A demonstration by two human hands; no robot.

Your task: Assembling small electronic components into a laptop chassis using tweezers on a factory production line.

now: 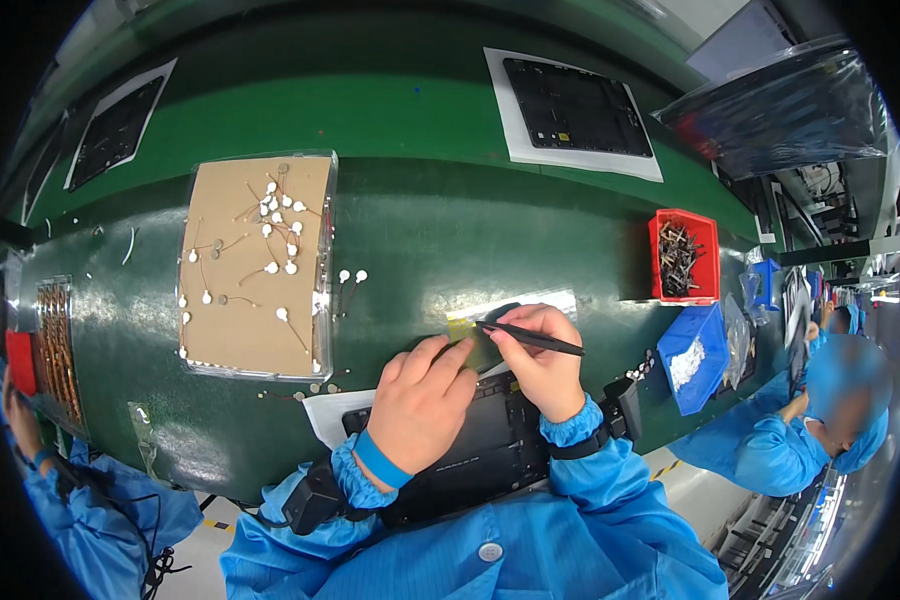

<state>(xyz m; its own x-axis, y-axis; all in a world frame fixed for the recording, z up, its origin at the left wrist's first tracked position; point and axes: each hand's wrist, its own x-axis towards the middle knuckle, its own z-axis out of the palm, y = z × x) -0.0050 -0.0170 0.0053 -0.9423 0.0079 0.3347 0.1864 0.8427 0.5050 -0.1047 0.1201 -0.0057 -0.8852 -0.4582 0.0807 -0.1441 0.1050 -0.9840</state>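
right fingers [515, 335] pinching black tweezers [535, 340], left hand [420, 400] flat on panel [470, 450]

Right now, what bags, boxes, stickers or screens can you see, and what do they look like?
Dark flat panel on white sheet: far belt, rectangular.
Second dark panel: far left.
Red bin: right, dark small parts.
Blue bin: right, white stuff.
Clear tray: left, tan card, white-tipped wires.
Yellowish strip: by both hands.

Factory assembly line: long green conveyor surface [420, 220], red parts bin [684, 257], blue bin [697, 358], workers in blue smocks [770, 450] seated alongside.
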